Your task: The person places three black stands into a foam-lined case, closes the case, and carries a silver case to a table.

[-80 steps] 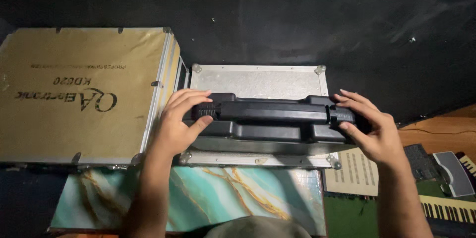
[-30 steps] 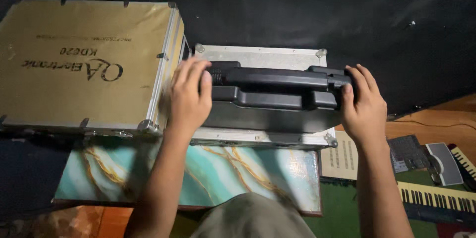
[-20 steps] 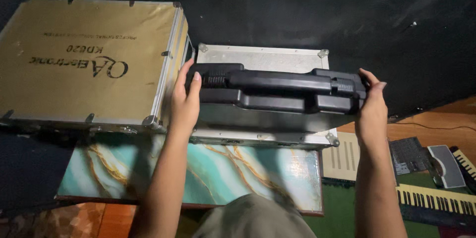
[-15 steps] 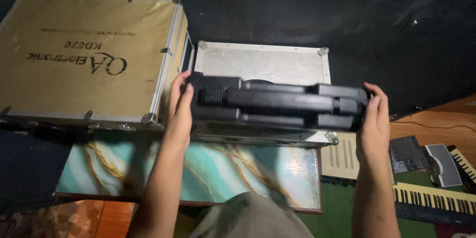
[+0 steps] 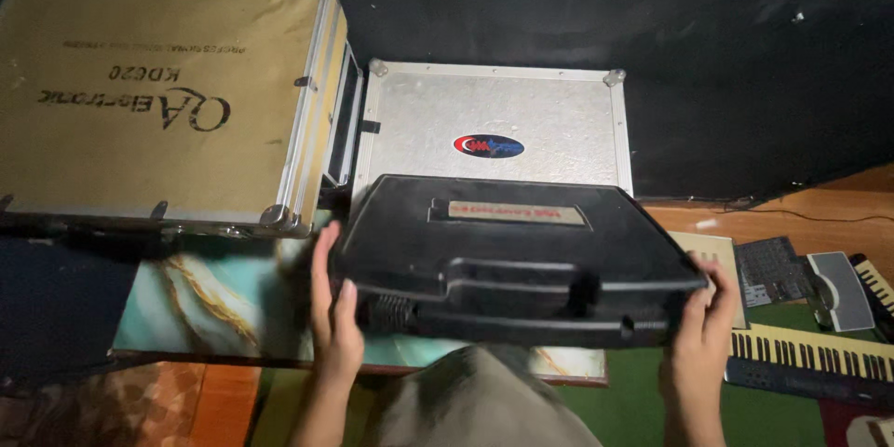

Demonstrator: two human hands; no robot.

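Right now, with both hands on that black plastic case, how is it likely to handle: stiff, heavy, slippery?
The black case looks like rigid moulded plastic and shows no sag, so probably stiff. The left hand and right hand grip only its ends, so it may be moderately light. Its finish looks matte, so slipping seems unlikely, and flat sides mean it should not roll.

Dim, warm overhead light, deep shadows at the black backdrop, slight softness, wide-angle bending at edges.

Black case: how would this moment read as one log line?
black case: lifted, level | left hand: grips left end | right hand: grips right end
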